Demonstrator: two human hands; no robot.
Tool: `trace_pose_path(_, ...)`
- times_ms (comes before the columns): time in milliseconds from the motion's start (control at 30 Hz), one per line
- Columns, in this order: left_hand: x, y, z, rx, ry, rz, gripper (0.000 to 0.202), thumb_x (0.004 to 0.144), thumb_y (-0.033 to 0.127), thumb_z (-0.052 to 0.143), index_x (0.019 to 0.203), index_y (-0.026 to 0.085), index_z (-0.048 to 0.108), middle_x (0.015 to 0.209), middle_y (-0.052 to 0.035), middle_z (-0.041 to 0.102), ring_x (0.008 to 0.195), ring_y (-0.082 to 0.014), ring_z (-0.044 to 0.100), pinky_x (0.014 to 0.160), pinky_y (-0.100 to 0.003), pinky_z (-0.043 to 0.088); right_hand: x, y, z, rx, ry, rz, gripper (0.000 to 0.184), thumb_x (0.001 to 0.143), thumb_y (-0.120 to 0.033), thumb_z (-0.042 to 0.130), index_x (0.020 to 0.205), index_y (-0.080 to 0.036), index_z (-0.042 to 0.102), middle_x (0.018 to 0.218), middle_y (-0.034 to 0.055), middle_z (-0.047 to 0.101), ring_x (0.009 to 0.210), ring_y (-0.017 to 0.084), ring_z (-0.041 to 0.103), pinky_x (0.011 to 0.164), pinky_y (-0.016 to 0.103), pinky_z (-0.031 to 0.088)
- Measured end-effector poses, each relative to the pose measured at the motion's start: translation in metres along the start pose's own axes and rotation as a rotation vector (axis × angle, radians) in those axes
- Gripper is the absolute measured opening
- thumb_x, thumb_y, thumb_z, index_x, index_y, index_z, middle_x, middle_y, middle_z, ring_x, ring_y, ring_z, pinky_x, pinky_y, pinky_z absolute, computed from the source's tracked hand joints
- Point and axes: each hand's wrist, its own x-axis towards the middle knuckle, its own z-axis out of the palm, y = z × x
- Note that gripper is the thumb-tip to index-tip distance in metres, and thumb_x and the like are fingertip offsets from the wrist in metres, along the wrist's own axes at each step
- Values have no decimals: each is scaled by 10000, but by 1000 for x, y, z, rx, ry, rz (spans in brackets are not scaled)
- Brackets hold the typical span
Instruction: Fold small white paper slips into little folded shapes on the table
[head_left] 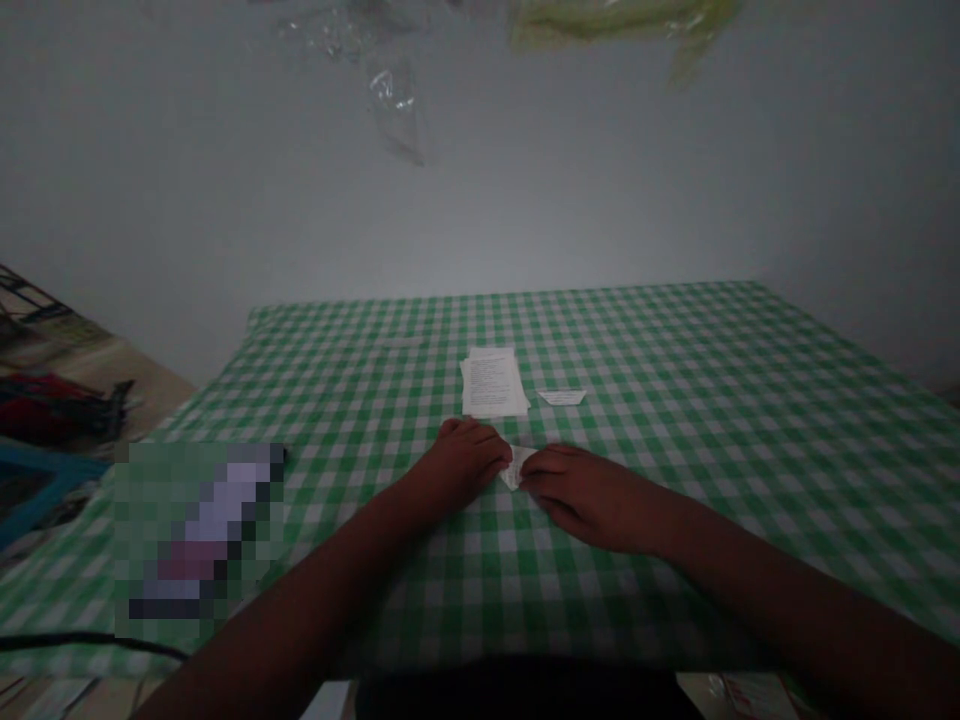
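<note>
I am looking down at a table covered in green-and-white checked cloth (675, 420). My left hand (469, 460) and right hand (592, 495) are resting at its centre, fingertips meeting. A stack of printed white paper sheets (493, 382) is lying at their twelve o'clock, a flat white paper trapezoid (562, 397) at its three o'clock. Both hands' curled fingers are pinching a small white folded paper (516, 467) between them.

A small folded paper (516, 466) lies between both hands, before a paper stack (493, 382) (folded slip (562, 397) to its right).
</note>
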Motion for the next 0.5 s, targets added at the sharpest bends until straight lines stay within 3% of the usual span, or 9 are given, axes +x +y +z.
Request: trace_pose_path(500,2,-5,14,-98,30,34,151,967,220,498,1047,208,626,1012,-36,626,986,-189,553,864,-339,396,0,3,1,-102,-7,-41,319,902,-142,494,1186,-188,631,1113,90,640,1047,210,567,1050,469,354)
